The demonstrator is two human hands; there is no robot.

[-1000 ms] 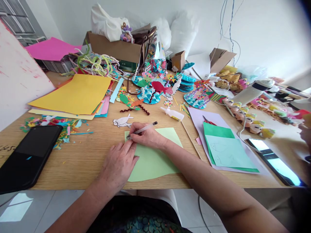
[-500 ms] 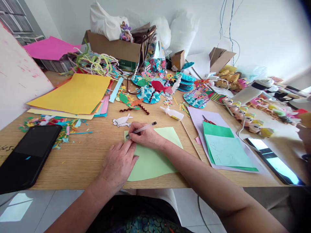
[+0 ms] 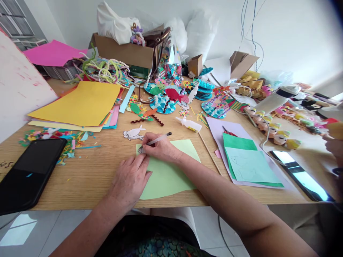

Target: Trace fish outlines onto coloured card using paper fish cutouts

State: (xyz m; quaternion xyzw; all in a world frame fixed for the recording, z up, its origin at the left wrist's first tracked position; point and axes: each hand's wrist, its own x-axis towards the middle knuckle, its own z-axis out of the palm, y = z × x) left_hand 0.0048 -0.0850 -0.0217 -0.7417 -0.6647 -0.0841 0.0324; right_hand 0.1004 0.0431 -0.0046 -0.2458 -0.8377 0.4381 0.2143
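Note:
My right hand [image 3: 160, 148] is closed round a pen [image 3: 160, 139], its tip down at the upper left corner of a light green sheet of paper [image 3: 168, 178]. Under the pen tip lies a small white cutout [image 3: 140, 150], partly covered by my fingers. My left hand [image 3: 132, 175] rests flat on the left edge of the green sheet, its fingertips close to the pen tip. Just beyond the hands lies a white turtle-shaped paper cutout [image 3: 134, 133] with dark outlines. A white glue bottle [image 3: 190, 125] lies on its side behind the sheet, beside a thin wooden stick [image 3: 210, 153].
Coloured paper [image 3: 77, 103] is stacked at left, above paper scraps [image 3: 66, 142] and a black phone [image 3: 32, 175]. At right lie scissors [image 3: 229, 132], green sheets [image 3: 252, 164] and another phone [image 3: 302, 175]. Fish-decorated blue discs [image 3: 163, 104] stand behind. Another person's hand [image 3: 333, 150] shows at far right.
The pen in my right hand has tilted very slightly. The whole view has shifted a little; my left hand stays in place on the paper.

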